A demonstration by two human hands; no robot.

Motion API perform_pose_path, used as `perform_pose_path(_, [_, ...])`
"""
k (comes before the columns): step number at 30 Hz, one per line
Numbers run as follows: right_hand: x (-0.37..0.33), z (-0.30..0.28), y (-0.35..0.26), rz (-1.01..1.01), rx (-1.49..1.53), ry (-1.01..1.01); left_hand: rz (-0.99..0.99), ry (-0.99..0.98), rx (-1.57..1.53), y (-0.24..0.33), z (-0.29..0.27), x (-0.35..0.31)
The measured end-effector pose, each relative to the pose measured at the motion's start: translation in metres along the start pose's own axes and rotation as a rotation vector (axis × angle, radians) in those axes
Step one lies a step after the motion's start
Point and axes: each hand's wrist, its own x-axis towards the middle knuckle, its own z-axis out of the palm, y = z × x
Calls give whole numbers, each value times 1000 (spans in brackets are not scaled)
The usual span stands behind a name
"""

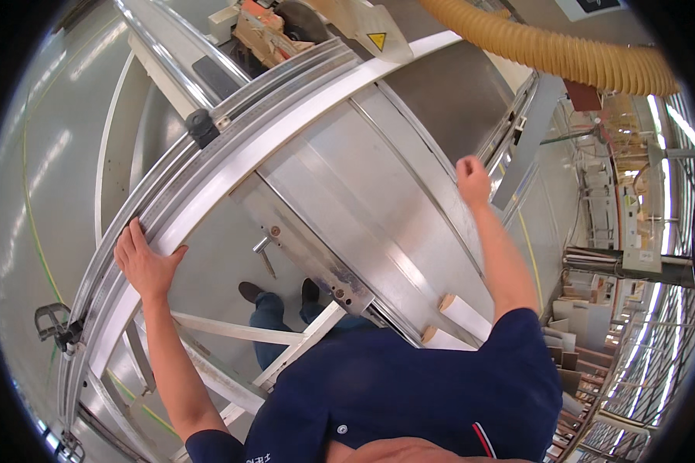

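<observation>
My left hand (pixel 148 261) rests with fingers spread across a long white board (pixel 239 163) and the aluminium fence (pixel 164 179) behind it. The board follows the fence from the lower left up to the saw guard (pixel 386 42). Over the right part of the metal saw table (pixel 340 181), my right hand (pixel 473 180) is held with its fingers curled in. Whatever may be inside that fist is hidden. Near my body, two white pieces with wood-coloured ends (pixel 465 315) lie on the table.
A ribbed yellow hose (pixel 556 54) crosses the upper right. An orange-brown saw unit (pixel 266 31) stands beyond the fence. A black clamp knob (pixel 201 125) sits on the fence. White frame bars (pixel 239 328) run by my legs. Board offcuts (pixel 587 324) stand at the right.
</observation>
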Motion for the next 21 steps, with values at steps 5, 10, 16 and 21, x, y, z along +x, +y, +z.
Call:
perform_pose_path(5, [118, -21, 23, -289, -294, -40, -16, -2, 63, -2, 3, 0])
perform_pose_path(10, [224, 22, -6, -439, -340, -87, -36, -3, 91, 1, 3, 3])
perform_pose_path(16, [310, 86, -38, -601, -432, -82, -63, -35, 70, 3, 3, 4])
perform_pose_path(21, [349, 126, -41, -743, -445, -36, -68, -45, 52, 9, 1, 6])
